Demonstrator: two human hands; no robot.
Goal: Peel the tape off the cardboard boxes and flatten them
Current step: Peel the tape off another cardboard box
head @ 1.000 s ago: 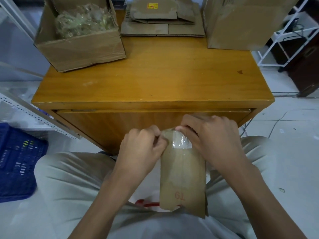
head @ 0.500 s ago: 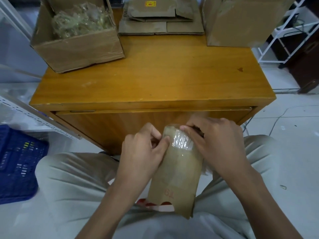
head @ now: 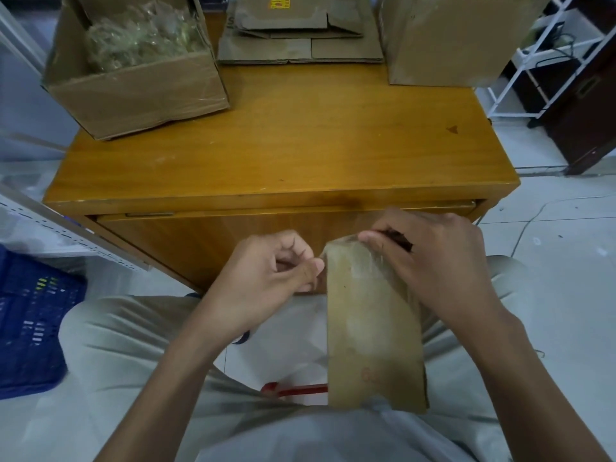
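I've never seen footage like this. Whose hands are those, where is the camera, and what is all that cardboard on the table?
There is no machine here: a seated person wears a camera on the head, looking down at their own hands. The right hand grips the top of a small cardboard box held over the lap, and the left hand pinches at clear tape at its top corner. Ahead stands a wooden table. On it sit an open box filled with crumpled tape, a pile of flattened boxes, and a tall box. A blue crate stands on the floor at the left.
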